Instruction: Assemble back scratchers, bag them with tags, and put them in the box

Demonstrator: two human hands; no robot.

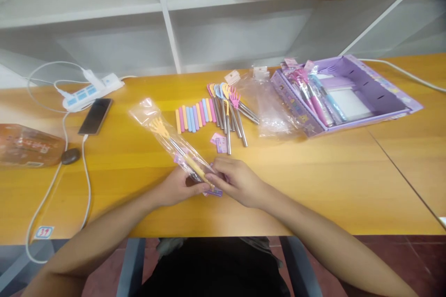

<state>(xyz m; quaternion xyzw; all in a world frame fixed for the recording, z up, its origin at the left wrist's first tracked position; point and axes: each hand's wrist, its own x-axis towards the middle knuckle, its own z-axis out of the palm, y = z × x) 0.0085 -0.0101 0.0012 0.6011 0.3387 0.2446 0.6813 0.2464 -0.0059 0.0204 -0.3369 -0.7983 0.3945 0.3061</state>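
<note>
Between my hands, a yellow hand-shaped scratcher with a metal rod lies slanted inside a clear plastic bag. My left hand is closed around the lower part of the bag from the left. From the right, my right hand pinches the bag's lower end near the yellow handle. Small purple and pink cards show at the bag's lower end, partly hidden by my fingers. Beyond my hands lie a row of pastel handles, a pile of scratcher heads with metal rods and small printed cards.
A purple display box holds bagged scratchers at the right, with loose clear bags beside it. At the left are a power strip, a phone, cables, a dark oval object and an orange package. Shelving stands behind.
</note>
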